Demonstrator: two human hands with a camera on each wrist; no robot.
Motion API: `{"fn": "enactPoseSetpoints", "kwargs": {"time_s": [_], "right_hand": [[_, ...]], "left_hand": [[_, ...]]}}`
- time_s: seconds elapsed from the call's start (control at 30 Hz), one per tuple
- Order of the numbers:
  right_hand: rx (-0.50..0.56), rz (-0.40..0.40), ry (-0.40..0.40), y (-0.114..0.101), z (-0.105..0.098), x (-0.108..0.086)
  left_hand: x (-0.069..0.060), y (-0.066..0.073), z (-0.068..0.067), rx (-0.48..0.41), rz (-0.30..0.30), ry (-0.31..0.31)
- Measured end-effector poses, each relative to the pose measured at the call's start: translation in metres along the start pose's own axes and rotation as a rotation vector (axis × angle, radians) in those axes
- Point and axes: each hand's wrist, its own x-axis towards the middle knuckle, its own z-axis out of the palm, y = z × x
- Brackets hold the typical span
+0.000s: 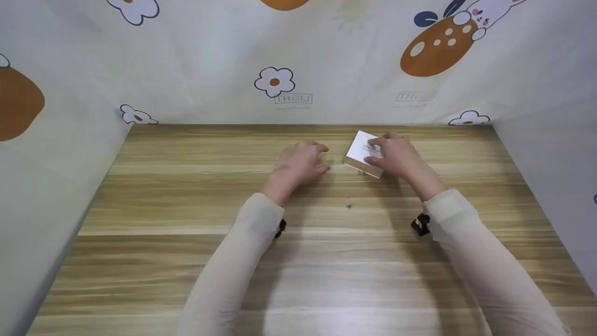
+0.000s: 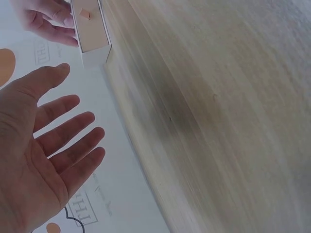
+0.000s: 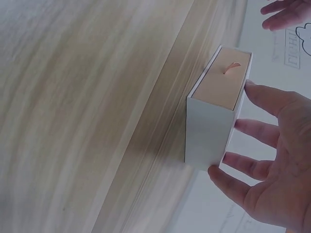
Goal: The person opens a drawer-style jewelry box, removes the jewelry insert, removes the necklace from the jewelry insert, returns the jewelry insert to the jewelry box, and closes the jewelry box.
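The white box (image 1: 357, 148) sits near the back of the desk (image 1: 140, 261), drawer (image 3: 214, 87) fully in, tab (image 3: 233, 66) untouched, the right hand's (image 1: 397, 155) spread fingertips resting on it, the left hand (image 1: 300, 162) relaxed and empty.

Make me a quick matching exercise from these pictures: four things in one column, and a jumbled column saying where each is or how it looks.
1. left hand
2. right hand
3. drawer-style box
4. pull tab

A. white outside, with a peach panel at one end
B. holding nothing, apart from the box
C. sticking out from the peach panel
D. touching the box's white top face

Pairs: 1-B, 2-D, 3-A, 4-C.
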Motion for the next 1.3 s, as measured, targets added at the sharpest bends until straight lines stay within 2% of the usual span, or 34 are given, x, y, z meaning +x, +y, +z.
{"fn": "enactPoseSetpoints", "kwargs": {"time_s": [0.5, 0.8, 1.13, 1.3], "right_hand": [[-0.095, 0.02, -0.022, -0.029, -0.006, -0.005], [-0.164, 0.035, -0.036, -0.047, -0.008, -0.01], [-0.248, 0.014, -0.012, -0.064, -0.006, -0.016], [-0.248, -0.006, -0.001, -0.065, -0.005, -0.017]], "left_hand": [[0.0, 0.004, -0.001, -0.088, 0.017, -0.013], [0.001, 0.005, 0.005, -0.174, 0.017, -0.018], [0.001, 0.005, 0.015, -0.169, 0.026, 0.02], [0.001, 0.005, 0.021, -0.148, 0.008, -0.006]]}}
